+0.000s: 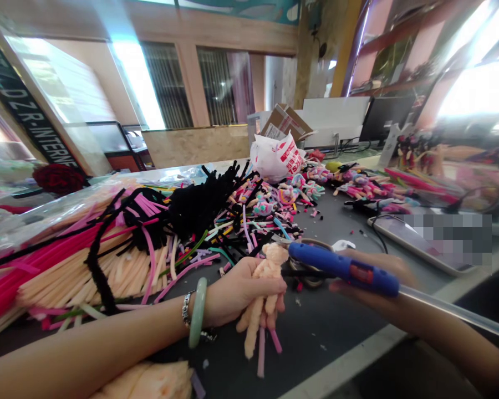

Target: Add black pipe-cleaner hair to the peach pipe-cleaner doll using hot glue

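Near the table's front middle, my left hand (249, 293) pinches a peach fuzzy doll figure (270, 266) made of twisted stems, with its limbs hanging down. Two pink-purple stems (261, 354) stick out below those fingers. My right hand (370, 277) is wrapped round a blue glue gun (341, 266) with a clear glue stick (453, 310) in its back end. The gun's tip is close to the top of the doll, and whether they touch is unclear. A dark stem passes just under the gun, and a roll of tape lies partly hidden behind it.
Peach stems (125, 271), pink stems (25, 277) and a black fuzzy bundle (203, 199) cover the left. Cut pieces and small colourful dolls (291, 191) lie at the middle back, by a white plastic bag (276, 158). A tablet-like device (419, 244) rests at the right.
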A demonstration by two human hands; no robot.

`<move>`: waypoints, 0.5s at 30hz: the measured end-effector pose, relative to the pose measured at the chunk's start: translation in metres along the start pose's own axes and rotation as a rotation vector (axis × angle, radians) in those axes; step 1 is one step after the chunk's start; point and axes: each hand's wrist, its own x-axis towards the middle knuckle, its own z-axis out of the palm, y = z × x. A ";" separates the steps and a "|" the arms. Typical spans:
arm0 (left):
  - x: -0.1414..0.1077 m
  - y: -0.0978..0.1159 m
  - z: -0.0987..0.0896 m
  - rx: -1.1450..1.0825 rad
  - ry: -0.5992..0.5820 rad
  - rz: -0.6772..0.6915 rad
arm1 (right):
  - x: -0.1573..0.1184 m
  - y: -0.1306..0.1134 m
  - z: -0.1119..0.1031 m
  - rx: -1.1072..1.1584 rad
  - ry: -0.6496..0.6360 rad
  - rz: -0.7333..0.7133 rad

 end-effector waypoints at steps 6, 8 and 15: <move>-0.001 0.002 0.000 0.036 -0.001 -0.003 | -0.001 0.007 0.003 -0.068 0.046 -0.080; -0.002 0.004 0.000 0.035 -0.007 -0.007 | -0.001 0.009 0.004 -0.120 0.080 -0.081; -0.001 0.012 -0.005 -0.027 -0.077 0.017 | -0.002 0.013 0.000 -0.152 0.133 0.034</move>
